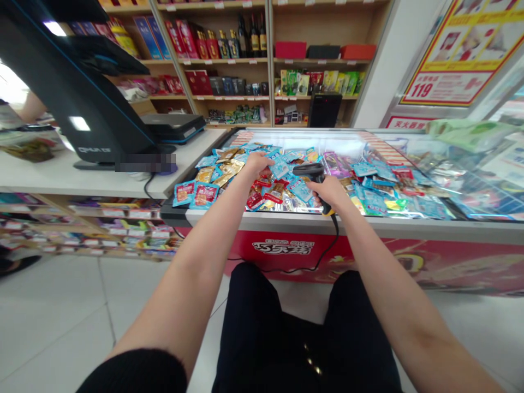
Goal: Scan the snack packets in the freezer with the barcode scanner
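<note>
My right hand (331,192) is wrapped round the grip of a black barcode scanner (308,170) with yellow trim, its head facing left. My left hand (258,162) pinches the edge of a blue snack packet (280,168), just left of the scanner's head. Under both hands lies a loose heap of small packets on the glass top of a chest freezer (282,216). Another blue packet (301,189) touches or lies close to my right fingers; I cannot tell which. Red packets (275,192) and gold packets (229,172) lie around my left wrist.
At left a counter (135,183) carries a dark checkout terminal (98,120). More blue packets (380,177) and a green plastic bag (470,134) lie to the right. The scanner's cable (327,248) hangs down the freezer's front. Shelves (229,60) of goods stand behind. Another person's arm (30,106) shows at far left.
</note>
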{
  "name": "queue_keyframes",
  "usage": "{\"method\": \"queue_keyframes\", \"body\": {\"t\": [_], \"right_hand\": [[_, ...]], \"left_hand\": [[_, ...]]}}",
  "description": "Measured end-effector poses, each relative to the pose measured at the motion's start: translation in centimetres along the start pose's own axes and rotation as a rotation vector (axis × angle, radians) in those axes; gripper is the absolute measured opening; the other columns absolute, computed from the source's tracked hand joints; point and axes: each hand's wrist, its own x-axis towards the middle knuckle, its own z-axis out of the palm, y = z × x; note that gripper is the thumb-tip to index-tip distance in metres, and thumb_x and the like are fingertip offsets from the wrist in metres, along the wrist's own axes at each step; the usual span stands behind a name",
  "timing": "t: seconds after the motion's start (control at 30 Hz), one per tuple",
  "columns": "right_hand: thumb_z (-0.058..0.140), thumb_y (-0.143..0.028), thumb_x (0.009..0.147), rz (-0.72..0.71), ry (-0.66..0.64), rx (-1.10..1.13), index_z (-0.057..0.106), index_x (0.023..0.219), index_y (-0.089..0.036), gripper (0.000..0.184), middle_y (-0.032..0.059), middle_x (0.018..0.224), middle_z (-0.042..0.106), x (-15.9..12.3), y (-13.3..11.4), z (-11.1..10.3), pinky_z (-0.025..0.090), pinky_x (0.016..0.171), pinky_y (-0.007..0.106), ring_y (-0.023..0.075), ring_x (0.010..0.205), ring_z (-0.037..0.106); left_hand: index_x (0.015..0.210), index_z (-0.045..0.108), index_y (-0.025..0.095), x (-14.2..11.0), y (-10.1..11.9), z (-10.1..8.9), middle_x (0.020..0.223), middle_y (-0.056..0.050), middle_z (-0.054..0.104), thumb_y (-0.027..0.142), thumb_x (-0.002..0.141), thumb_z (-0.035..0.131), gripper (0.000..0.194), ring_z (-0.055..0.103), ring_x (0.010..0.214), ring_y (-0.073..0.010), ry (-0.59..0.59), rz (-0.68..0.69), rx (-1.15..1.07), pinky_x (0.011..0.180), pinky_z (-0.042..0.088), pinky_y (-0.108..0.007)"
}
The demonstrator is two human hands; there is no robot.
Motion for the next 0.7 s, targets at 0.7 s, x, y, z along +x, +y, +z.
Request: {"method": "queue_keyframes", "body": {"t": [0.7], "right_hand": [[0.067, -0.021, 0.078, -0.058, -0.027, -0.056, 0.053, 0.065, -0.019, 0.020, 0.0002, 0.047, 0.054, -0.92, -0.77, -0.89, 0.041, 0.040, 0.022, 0.0122, 0.039, 0.051]], "left_hand": [[0.087, 0.066, 0.015, -0.39, 0.24, 0.41, 0.070, 0.001, 0.066, 0.015, 0.059, 0.084, 0.033, 0.068, 0.079, -0.0187, -0.033, 0.074, 0.018, 0.074, 0.059, -0.030]]}}
